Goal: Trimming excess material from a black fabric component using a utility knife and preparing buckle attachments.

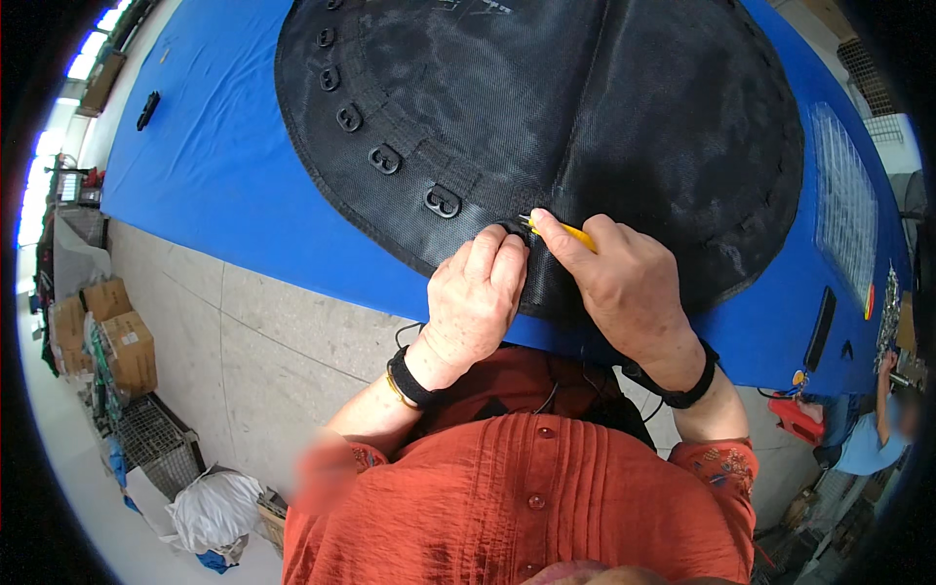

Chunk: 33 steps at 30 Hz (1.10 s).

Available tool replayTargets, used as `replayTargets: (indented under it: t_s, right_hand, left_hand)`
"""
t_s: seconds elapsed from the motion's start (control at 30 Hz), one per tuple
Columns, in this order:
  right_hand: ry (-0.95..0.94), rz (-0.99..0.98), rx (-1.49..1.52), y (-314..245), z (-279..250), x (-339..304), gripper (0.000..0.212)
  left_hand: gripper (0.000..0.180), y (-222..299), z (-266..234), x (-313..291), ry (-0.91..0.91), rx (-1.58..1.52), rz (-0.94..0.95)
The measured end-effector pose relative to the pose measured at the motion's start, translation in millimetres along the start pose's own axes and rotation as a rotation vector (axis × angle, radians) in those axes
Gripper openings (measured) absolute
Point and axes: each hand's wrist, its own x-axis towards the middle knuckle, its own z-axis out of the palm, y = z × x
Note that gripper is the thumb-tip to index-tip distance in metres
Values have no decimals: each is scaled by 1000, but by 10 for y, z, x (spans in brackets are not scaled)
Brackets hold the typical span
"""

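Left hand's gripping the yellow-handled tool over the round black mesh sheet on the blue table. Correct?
Wrong hand: the head view shows the right hand gripping the yellow-handled tool. It is over the round black mesh sheet on the blue table, as you said.

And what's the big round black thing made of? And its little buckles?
The round black sheet looks like woven synthetic cloth: a fine grid weave with a soft sheen. Its little buckles look like smooth, hard plastic: stiff-looking and shiny; maybe painted metal.
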Motion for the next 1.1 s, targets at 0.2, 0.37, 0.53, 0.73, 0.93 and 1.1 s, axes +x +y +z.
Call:
replayTargets:
  t_s: [0.2,0.37,0.53,0.73,0.93,1.1]
  right_hand:
    - [-106,64,-18,-43,-12,-19,45]
    - [-97,146,118,-49,-16,-52,41]
    - [-113,170,188,-16,-13,-52,38]
    - [-100,120,164,28,8,-50,39]
    - [-88,191,217,-17,8,-53,48]
    - [-85,221,317,22,25,-52,43]
  left_hand:
    - [28,-8,18,-14,-10,-5,-7]
    - [24,9,13,7,3,6,-15]
    - [24,2,28,0,17,4,-8]
    - [25,-2,31,6,9,15,-11]
    - [27,0,22,2,11,19,-3]
    - [23,-17,13,-20,-21,39,2]
